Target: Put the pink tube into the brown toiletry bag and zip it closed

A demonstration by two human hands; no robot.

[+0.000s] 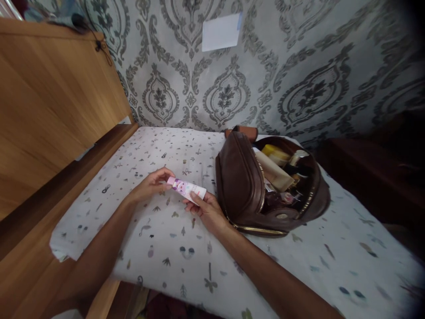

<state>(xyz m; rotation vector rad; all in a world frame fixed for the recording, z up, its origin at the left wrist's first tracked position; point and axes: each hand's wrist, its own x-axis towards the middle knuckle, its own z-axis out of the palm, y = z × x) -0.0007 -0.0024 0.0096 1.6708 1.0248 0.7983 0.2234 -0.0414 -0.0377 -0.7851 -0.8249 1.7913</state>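
Note:
A small pink and white squeeze tube with purple printing is held over the patterned cloth, tilted down to the right. My right hand grips its white lower end between thumb and fingers. At the pink cap end, the fingers of my left hand are closed on the tube. Just right of my right hand sits a brown leather bag, its zip top open. Inside the bag lie a beige tube, a yellow item and several small containers, partly hidden by its walls.
A white cloth with small printed motifs covers the surface. On the left stands a wooden panel. A grey patterned wall rises behind, with a white paper on it. A dark brown piece of furniture is at the right.

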